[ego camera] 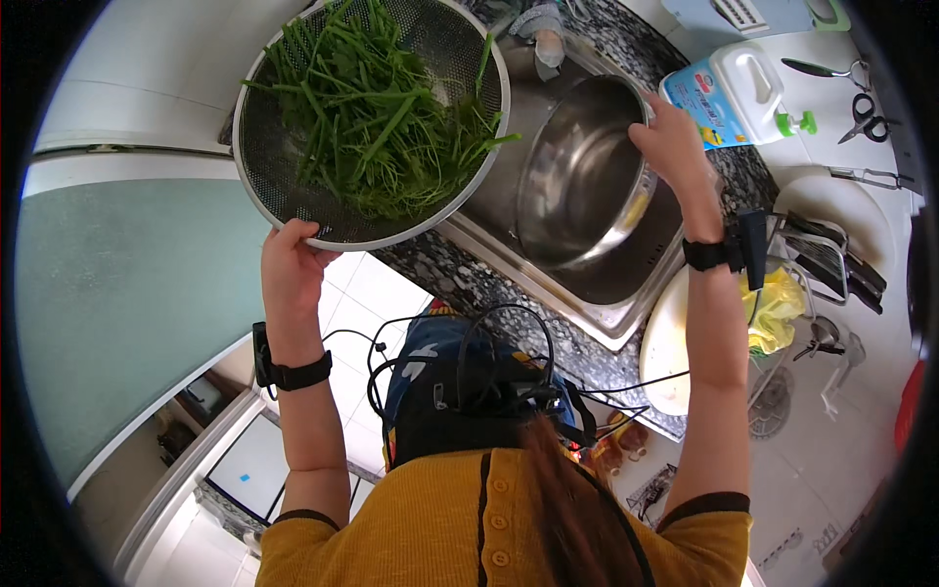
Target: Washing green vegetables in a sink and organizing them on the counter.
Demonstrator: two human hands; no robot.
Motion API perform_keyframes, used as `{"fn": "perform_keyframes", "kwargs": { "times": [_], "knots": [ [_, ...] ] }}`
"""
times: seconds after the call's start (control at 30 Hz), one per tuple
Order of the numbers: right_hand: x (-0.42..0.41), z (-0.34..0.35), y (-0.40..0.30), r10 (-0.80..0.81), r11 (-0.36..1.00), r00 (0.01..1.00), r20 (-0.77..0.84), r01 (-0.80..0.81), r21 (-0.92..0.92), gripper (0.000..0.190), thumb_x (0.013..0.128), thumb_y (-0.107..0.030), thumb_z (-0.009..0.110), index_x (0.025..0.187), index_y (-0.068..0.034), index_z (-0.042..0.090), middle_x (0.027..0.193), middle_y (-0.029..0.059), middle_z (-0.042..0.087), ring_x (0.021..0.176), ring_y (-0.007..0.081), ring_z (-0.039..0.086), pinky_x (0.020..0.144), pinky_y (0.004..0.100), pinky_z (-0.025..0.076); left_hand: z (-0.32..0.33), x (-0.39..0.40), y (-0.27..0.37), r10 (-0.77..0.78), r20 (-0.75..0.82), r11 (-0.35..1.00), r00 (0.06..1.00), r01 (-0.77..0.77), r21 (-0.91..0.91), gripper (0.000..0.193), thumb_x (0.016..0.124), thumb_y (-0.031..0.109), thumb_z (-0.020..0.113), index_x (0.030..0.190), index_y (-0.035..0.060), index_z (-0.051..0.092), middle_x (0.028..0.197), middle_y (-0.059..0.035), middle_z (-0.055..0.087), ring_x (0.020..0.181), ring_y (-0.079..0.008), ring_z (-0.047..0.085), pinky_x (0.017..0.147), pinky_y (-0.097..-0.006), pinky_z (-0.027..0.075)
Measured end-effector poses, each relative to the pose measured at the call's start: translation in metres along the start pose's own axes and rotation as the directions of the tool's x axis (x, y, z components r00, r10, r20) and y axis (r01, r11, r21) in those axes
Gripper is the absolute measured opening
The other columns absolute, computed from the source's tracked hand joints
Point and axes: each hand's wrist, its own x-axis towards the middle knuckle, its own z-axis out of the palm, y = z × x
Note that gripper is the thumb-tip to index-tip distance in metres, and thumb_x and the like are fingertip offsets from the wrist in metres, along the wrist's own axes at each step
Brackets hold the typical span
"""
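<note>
My left hand (293,264) grips the near rim of a round metal mesh colander (273,172), thumb over the edge. Cut green stems and leafy vegetables (374,125) lie in the colander, a few poking past its right rim. My right hand (671,139) holds the upper right rim of a stainless steel basin (579,176), thumb on the inside. The basin is tilted over the metal sink (616,282) and shows no food in it. The colander is held up to the left of the sink, partly covering its edge.
A speckled stone counter (469,286) surrounds the sink. A detergent jug (726,95) stands behind my right hand. A white chopping board (664,352) lies under my right forearm, near a yellow plastic bag (777,312) and a knife rack (829,257). Black cables (506,312) loop at my waist.
</note>
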Motion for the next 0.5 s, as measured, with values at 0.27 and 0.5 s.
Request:
{"fn": "perform_keyframes", "kwargs": {
  "times": [0.27,0.5],
  "knots": [
    [-0.045,0.124,0.059,0.138,0.557,0.977,-0.161,0.058,0.829,0.043,0.079,-0.009,0.051,0.120,-0.001,0.042,0.076,0.0005,0.056,0.068,0.0067,0.049,0.061,0.0223,0.040,-0.005,-0.002,0.004,0.004,-0.054,1.000,0.999,-0.004,0.004,0.028,0.069,0.000,0.042,0.097,-0.0073,0.044,0.085,-0.0154,0.057,0.064,-0.0220,0.061,0.053,-0.0307,0.054],
    [-0.070,0.211,0.105,0.347,0.826,0.930,-0.124,-0.240,0.510,0.048,0.082,-0.022,0.052,0.123,-0.001,0.038,0.080,0.0075,0.059,0.069,0.0169,0.056,0.064,0.0280,0.043,-0.002,0.002,0.004,-0.009,-0.046,1.000,0.999,0.010,0.015,0.028,0.069,-0.001,0.043,0.096,-0.0063,0.044,0.086,-0.0146,0.058,0.066,-0.0211,0.061,0.054,-0.0301,0.055]
  ]
}}
